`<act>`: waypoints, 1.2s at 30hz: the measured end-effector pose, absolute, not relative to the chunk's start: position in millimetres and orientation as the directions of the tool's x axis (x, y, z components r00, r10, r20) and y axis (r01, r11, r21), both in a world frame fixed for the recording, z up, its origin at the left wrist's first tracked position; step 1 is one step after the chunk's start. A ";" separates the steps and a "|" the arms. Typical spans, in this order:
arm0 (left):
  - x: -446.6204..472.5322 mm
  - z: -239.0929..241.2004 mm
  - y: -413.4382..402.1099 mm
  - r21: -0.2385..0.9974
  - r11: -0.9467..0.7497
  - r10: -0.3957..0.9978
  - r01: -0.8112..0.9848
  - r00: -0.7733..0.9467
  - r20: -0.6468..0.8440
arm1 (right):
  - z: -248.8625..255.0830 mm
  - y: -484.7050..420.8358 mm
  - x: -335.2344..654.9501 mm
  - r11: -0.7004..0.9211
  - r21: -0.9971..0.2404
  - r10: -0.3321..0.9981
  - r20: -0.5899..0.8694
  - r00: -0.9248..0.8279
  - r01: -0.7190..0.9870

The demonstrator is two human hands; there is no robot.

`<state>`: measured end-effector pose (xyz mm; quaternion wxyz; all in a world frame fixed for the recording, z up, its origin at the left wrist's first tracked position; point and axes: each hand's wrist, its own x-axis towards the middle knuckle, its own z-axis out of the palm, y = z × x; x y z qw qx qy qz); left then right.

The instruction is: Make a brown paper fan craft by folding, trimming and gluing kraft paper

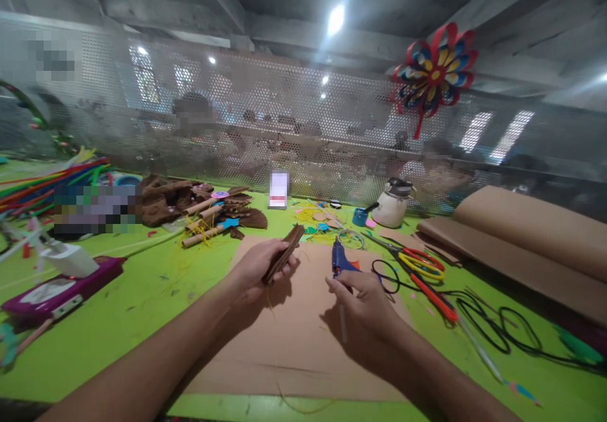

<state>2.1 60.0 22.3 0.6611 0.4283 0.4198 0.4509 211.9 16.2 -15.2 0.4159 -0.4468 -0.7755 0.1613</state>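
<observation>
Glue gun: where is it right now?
In the head view, the glue gun is just right of centre, in the right hand, over the brown sheet; the left hand is to its left.

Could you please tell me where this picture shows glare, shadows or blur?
Head view: glare streaks around the bright ceiling light; soft shadows on the brown paper sheet beside the left hand and right hand; hazy, indistinct shapes behind the perforated screen.

Phone (279,186) standing up beyond the fingers (356,279), white jug (389,210) past them to the right, red pinwheel (435,75) high above that, purple power strip (47,292) way off to their left.
</observation>
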 end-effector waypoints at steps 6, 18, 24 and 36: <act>5.0 20.6 58.1 0.968 0.216 0.947 -0.131 0.270 -0.174 | -16.1 10.7 208.5 0.516 -0.608 0.850 0.450 -0.275 0.603; 2.6 15.5 61.1 0.970 0.211 0.938 -0.123 0.305 -0.166 | -10.5 2.1 206.0 0.528 -0.556 0.847 0.392 -0.358 0.641; 3.1 17.4 59.3 0.974 0.201 0.942 -0.110 0.294 -0.161 | -7.8 3.4 205.7 0.535 -0.552 0.844 0.386 -0.373 0.639; 2.0 4.0 67.3 0.937 0.245 0.942 -0.248 0.289 -0.170 | 48.7 61.8 251.0 0.322 -0.626 0.928 0.356 -0.107 0.710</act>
